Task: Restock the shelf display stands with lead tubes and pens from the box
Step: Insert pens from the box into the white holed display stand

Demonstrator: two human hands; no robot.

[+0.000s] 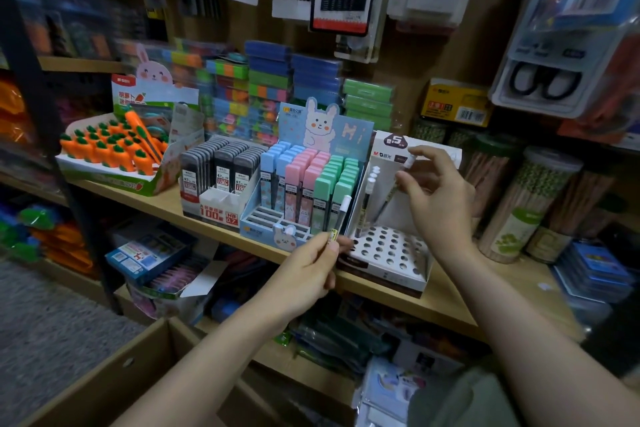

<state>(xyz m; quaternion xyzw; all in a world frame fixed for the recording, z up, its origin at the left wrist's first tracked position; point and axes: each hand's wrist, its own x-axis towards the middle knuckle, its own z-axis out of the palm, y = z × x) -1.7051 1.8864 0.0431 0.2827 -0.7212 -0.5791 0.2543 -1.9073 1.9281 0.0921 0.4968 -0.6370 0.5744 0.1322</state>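
The left hand (311,263) pinches one slim black pen with a white cap (341,218) near the shelf's front edge. The right hand (440,198) pinches the white cap of a second pen (398,184), tilted over the white cardboard stand with round holes (391,250). Three more pens (369,198) stand at its left edge. The brown cardboard box (114,381) sits below.

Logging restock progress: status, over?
Left hand holds one pen. Right hand lowers a pen into white pen stand. Most holes empty, nothing blocking.
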